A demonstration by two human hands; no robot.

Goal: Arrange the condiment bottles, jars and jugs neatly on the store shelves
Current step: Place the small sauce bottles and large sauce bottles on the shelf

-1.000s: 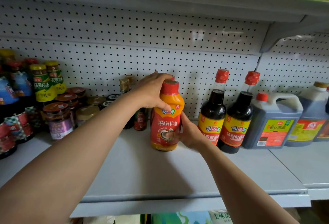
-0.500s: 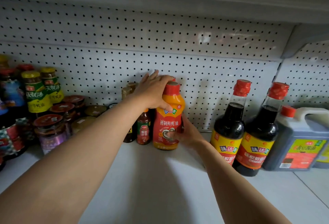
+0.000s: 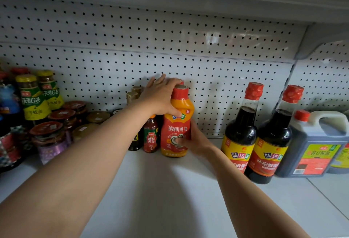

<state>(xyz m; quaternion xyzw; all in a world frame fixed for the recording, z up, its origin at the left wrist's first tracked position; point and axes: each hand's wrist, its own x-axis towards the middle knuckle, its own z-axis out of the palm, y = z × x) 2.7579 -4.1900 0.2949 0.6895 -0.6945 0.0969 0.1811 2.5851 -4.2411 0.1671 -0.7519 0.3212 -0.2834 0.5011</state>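
Your orange squeeze bottle (image 3: 176, 124) w/ red cap stands upright on the shelf (image 3: 170, 200), near the back edge by the pegboard (image 3: 170, 48). Your left hand (image 3: 160, 98) wraps its shoulder and cap from the left, thumb on the front; your right hand (image 3: 194, 139) grips its lower body from the right, thumb on the label. Just left of it, a small ketchup bottle (image 3: 151, 135). Further left, jars (image 3: 51, 135) and yellow-label bottles (image 3: 32, 98). Right, apart from it, two dark soy bottles (image 3: 239, 139) and a jug (image 3: 317, 147).
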